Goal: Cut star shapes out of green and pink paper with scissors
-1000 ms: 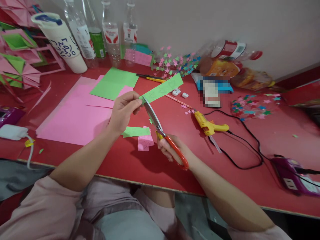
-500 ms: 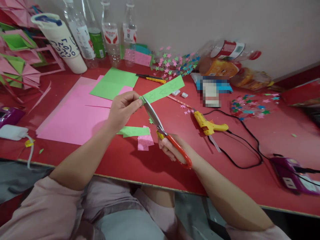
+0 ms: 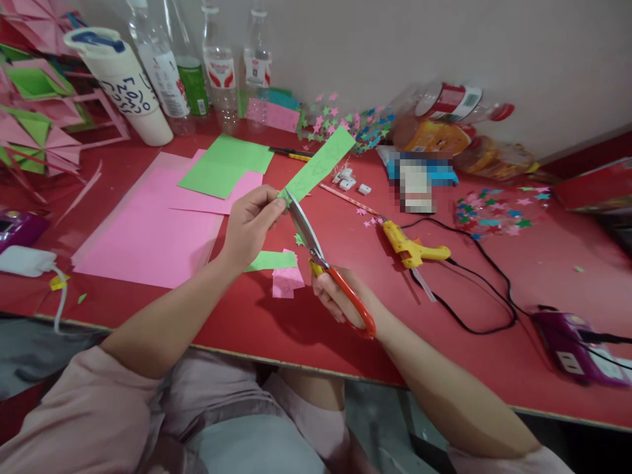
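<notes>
My left hand (image 3: 254, 224) pinches the lower end of a green paper strip (image 3: 320, 163), which has faint drawn outlines on it and points up to the right. My right hand (image 3: 338, 296) is wrapped round the red handles of a pair of scissors (image 3: 309, 230). The blade tips meet the strip right beside my left fingertips. Below, on the red table (image 3: 237, 316), lie another green strip (image 3: 271, 261) and small pink paper pieces (image 3: 286, 282). A small green star (image 3: 299, 239) rests near the blades.
Pink sheets (image 3: 148, 224) and a green sheet (image 3: 224, 164) lie to the left. A yellow glue gun (image 3: 412, 247) with a black cord is on the right. Paper stars (image 3: 503, 210), a white tumbler (image 3: 123, 85) and several plastic bottles (image 3: 220, 72) stand or lie around.
The green strip has turned so its far end points more steeply upward. My left hand has shifted slightly to the right; the scissors stay at the strip's lower end.
</notes>
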A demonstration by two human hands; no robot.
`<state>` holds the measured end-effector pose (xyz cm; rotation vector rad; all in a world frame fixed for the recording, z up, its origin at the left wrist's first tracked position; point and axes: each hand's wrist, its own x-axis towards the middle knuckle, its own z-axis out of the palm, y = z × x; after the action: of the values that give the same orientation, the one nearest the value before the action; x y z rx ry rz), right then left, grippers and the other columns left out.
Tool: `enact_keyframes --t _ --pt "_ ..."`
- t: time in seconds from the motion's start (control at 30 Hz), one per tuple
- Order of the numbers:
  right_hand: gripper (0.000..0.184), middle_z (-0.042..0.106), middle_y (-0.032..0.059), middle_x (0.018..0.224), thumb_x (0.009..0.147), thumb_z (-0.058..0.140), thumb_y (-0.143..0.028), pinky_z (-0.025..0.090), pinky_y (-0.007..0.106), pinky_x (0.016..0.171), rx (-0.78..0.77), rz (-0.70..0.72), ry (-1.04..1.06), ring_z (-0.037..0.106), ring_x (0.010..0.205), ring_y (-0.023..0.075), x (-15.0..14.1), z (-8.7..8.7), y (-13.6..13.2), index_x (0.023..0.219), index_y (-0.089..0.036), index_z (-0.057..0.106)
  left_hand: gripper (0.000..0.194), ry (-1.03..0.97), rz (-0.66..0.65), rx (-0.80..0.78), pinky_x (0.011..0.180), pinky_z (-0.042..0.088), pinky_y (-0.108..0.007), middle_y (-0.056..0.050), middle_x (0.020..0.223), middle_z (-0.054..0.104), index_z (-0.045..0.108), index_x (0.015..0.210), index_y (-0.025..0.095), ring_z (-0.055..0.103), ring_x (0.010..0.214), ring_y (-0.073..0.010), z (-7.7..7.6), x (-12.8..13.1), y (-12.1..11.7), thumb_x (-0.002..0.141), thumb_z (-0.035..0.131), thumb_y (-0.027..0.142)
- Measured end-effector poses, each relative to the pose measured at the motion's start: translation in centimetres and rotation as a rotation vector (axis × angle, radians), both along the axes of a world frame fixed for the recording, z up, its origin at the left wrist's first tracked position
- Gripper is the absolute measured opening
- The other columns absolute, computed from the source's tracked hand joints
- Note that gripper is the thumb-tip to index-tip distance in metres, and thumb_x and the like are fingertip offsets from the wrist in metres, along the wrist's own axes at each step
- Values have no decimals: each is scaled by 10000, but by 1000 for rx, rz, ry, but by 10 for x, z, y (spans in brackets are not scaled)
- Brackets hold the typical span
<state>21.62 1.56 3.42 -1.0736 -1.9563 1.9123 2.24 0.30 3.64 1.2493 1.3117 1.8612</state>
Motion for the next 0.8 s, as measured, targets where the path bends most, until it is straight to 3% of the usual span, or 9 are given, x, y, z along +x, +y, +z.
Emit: enact_keyframes --t 0.53,0.8 --pt "316 349 -93 381 848 460 -443 287 195 303 0 -49 -88 307 282 59 -6 -1 -5 644 -208 404 194 -115 -34 -55 463 346 -169 49 519 453 498 584 172 401 471 -33 -5 4 3 770 539 209" --pt "294 341 -99 366 849 467 -424 261 197 314 -10 -58 -79 304 280 62 -5 0 -4 654 -213 406 188 -131 -48 -60 461 353 -167 46 528 474 495 583 171 413 475 -33 -4 3 3 764 536 203"
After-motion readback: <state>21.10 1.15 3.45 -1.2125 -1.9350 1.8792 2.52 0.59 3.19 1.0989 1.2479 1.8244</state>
